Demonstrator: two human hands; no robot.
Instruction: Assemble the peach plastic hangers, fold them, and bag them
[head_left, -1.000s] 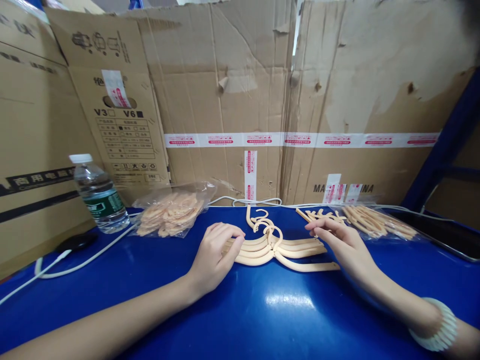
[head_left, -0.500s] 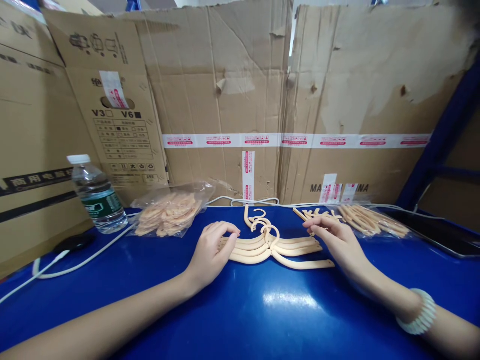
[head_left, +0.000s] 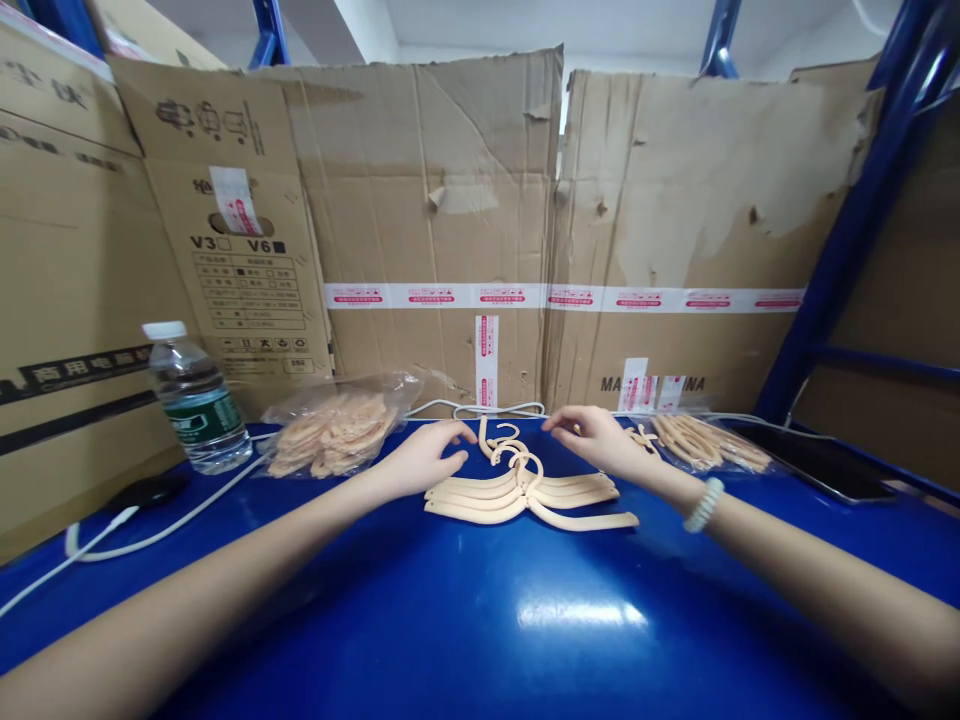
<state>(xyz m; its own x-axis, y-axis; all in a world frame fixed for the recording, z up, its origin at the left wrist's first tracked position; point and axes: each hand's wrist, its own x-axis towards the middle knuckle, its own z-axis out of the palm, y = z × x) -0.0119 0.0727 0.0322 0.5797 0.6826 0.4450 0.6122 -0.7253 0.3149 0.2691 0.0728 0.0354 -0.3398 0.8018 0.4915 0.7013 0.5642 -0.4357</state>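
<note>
Several beige plastic folding hangers (head_left: 480, 515) lie stacked on the blue table, their curved hooks pointing away from me. Just behind them are a bent beige piece (head_left: 484, 440) and a loose-looking hook (head_left: 508, 430). My left hand (head_left: 429, 458) hovers at the left of the stack, thumb and fingers apart, its fingertips close to the bent piece. On the other side, my right hand (head_left: 600, 442) is above the table behind the right hanger arms. Its fingers are bent but apart, with nothing visible in them. Small beige parts (head_left: 641, 437) lie partly hidden behind it.
A clear bag of beige parts (head_left: 330, 435) lies at the left, beside a water bottle (head_left: 199, 405). Another bag with beige rods (head_left: 705, 440) and a dark phone-like slab (head_left: 817, 465) lie right. A white cable (head_left: 187, 505) crosses the left side; cardboard (head_left: 427, 230) walls the back.
My right hand has moved left and inward, from the small parts toward the hooks. My left hand has shifted slightly up and away from the hanger arms. The view has tilted up.
</note>
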